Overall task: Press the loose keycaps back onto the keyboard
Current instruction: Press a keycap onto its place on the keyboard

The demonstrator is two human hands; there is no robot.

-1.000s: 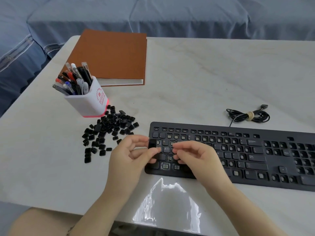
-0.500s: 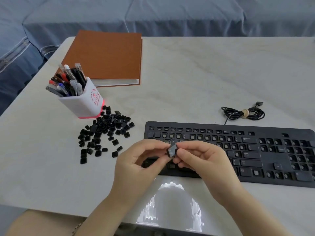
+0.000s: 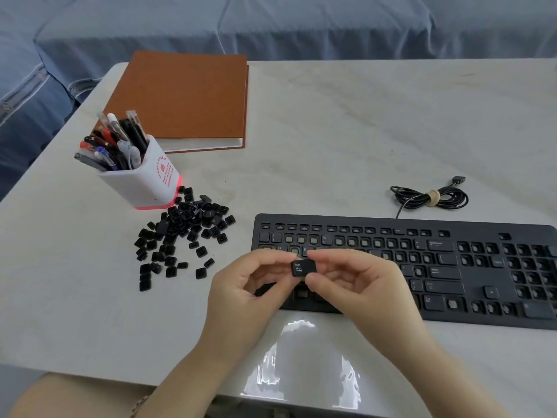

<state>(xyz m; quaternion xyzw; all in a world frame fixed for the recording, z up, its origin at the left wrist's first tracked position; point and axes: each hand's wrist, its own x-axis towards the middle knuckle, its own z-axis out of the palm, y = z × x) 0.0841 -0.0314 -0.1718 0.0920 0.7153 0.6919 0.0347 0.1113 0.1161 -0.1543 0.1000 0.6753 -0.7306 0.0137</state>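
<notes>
At the near edge of the pale worktop [image 3: 90, 312] a bright patch of glare [image 3: 301, 357] lies between the person's two forearms. Just beyond it, the left hand [image 3: 241, 291] and the right hand [image 3: 355, 285] meet above the front left part of the keyboard [image 3: 452, 267]. Together they hold a black Tab keycap [image 3: 303, 267] in the air. The left hand pinches its left end between thumb and curled forefinger, and the right hand pinches its right end the same way. The cap's printed face is turned up toward the camera, clear of the keys below. The keyboard lies flat and runs off the right edge of view. Many of its sockets stand bare, while some wider keys on its right half are fitted; its near left corner is hidden behind the hands. To the left of the keyboard, apart from it, a pile of loose keycaps [image 3: 184, 233] is scattered over the worktop, thickest at its far end. There it reaches the base of a white pen holder [image 3: 144, 179] with red print, crammed with pens [image 3: 117, 143]. Behind the keyboard's middle lies a coiled black cable [image 3: 431, 197], bound with a tie. Farther back on the left sits a closed brown book [image 3: 184, 98], near the pen holder. Beyond the worktop's far edge is wrinkled blue fabric [image 3: 301, 22].
</notes>
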